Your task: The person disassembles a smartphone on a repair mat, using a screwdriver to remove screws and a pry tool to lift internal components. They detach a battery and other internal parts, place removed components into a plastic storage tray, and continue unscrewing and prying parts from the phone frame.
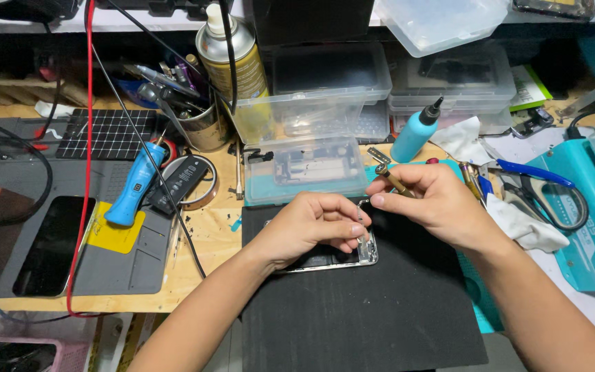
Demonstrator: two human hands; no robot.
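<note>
- Head view: the left hand [311, 224] rests on an opened phone [352, 253] that lies on a black mat [359, 310] on the wooden desk [204, 238]; its fingers are curled together and press down on the phone, with the fingertips at a small metal part near the phone's right edge.
- The right hand [435, 203] hovers just above and to the right of the phone, its fingers clamped on a slim brass-coloured screwdriver [394, 180] that lies tilted, with its end pointing up and to the left.
- Just behind the hands stands a clear plastic box [304, 169] of small parts, with more clear boxes stacked behind it.
- A blue squeeze bottle [414, 131] stands to the right of that box, and blue-handled scissors [542, 189] lie further right beside a white cloth [525, 224].
- To the left, a blue tool [132, 186] lies on a grey work mat [125, 255], well apart from the hands.
- A spray can [232, 52] stands at the back.
</note>
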